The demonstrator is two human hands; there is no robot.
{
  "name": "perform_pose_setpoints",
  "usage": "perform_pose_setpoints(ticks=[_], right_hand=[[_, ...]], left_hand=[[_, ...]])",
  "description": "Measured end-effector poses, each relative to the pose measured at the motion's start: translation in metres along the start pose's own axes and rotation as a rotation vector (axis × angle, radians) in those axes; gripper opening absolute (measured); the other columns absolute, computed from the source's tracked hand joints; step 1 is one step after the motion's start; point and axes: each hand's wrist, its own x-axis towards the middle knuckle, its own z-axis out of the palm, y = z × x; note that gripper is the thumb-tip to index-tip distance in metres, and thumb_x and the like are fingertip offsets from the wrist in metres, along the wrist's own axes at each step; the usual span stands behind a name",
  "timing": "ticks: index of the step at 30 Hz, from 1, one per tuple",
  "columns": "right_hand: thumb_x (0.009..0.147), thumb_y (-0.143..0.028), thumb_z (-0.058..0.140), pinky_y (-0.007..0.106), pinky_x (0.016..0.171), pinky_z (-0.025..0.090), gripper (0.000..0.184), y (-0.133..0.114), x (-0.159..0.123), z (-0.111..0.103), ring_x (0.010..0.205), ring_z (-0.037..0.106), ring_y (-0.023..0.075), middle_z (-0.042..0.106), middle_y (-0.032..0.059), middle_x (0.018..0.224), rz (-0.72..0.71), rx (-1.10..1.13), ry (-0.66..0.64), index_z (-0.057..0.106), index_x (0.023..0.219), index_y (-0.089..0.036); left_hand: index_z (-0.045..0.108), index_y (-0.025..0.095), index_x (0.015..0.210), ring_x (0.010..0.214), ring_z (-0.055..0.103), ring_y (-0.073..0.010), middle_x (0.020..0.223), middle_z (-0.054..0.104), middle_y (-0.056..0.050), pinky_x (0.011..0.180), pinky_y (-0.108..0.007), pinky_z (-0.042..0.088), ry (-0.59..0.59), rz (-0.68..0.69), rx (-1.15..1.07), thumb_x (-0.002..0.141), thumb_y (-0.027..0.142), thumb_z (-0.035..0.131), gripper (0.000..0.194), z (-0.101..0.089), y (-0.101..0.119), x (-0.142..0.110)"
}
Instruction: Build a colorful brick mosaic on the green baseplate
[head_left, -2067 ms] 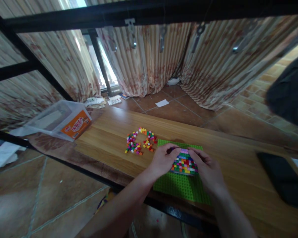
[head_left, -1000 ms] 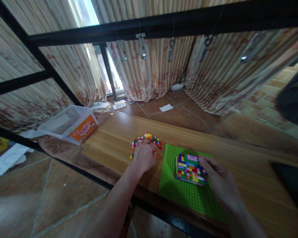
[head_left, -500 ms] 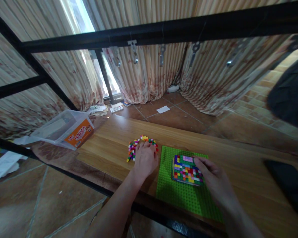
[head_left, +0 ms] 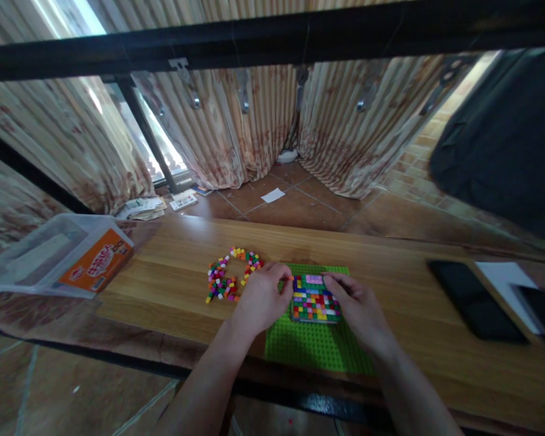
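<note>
A block built of small multicoloured toy bricks rests on the green baseplate. My right hand grips the block at its far right corner, thumb on top and fingers behind the edge. At the block's left far corner, my left hand is closed in a pinch, and a tiny orange brick shows at its fingertips. Left of that hand, a ring-shaped scatter of loose bricks lies on the wooden table, partly hidden by the hand.
A clear plastic bin with an orange label stands at the table's left end. On the right lie a black phone-like slab, white paper and another dark object. A black metal bar with hanging clips crosses above.
My left hand went from the block to the loose bricks, then came back to the block with an orange brick. My right hand stayed at the block. The view turned right.
</note>
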Motion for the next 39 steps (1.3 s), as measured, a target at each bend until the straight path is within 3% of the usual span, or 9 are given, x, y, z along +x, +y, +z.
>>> perform_pose_setpoints(ticks=[13,18,27,32,39], right_hand=[[0.072,-0.064,0.073,0.038,0.083,0.052,0.049,0.006,0.002,0.0,0.092,0.069,0.0262,0.078,0.0081,0.097,-0.058,-0.009,-0.014,0.079,0.093,-0.019],[0.072,-0.063,0.071,0.039,0.082,0.052,0.049,0.006,0.004,-0.001,0.091,0.069,0.0262,0.078,0.0086,0.098,-0.04,-0.028,-0.016,0.079,0.094,-0.02],[0.072,-0.064,0.072,0.038,0.079,0.052,0.051,0.004,0.002,0.0,0.09,0.07,0.0266,0.078,0.0093,0.098,-0.041,-0.026,-0.019,0.079,0.094,-0.019],[0.072,-0.064,0.072,0.038,0.08,0.053,0.052,0.002,0.001,-0.001,0.089,0.07,0.0263,0.079,0.009,0.098,-0.058,-0.032,-0.018,0.079,0.096,-0.019],[0.073,-0.063,0.071,0.038,0.08,0.053,0.049,0.002,0.001,-0.001,0.087,0.07,0.0255,0.079,0.0085,0.097,-0.06,-0.03,-0.015,0.079,0.095,-0.019]], left_hand=[[0.063,0.019,0.077,0.081,0.062,-0.0179,0.078,0.067,-0.002,0.08,-0.034,0.048,-0.026,0.152,0.095,0.082,0.003,0.054,0.019,0.002,0.009,0.013],[0.065,0.02,0.081,0.083,0.063,-0.0187,0.082,0.069,-0.001,0.086,-0.037,0.048,-0.026,0.131,0.071,0.08,0.004,0.057,0.017,0.002,0.009,0.013],[0.066,0.021,0.084,0.084,0.066,-0.0168,0.085,0.073,0.001,0.089,-0.037,0.049,0.005,0.047,-0.089,0.088,0.012,0.061,0.011,0.0,0.005,0.011],[0.067,0.022,0.088,0.088,0.066,-0.0181,0.089,0.073,-0.001,0.09,-0.037,0.048,-0.016,0.069,-0.063,0.094,0.022,0.06,0.009,-0.005,0.001,0.011],[0.068,0.021,0.087,0.089,0.066,-0.0166,0.09,0.075,0.0,0.104,-0.044,0.038,-0.055,0.101,0.009,0.097,0.023,0.058,0.014,-0.003,0.004,0.012]])
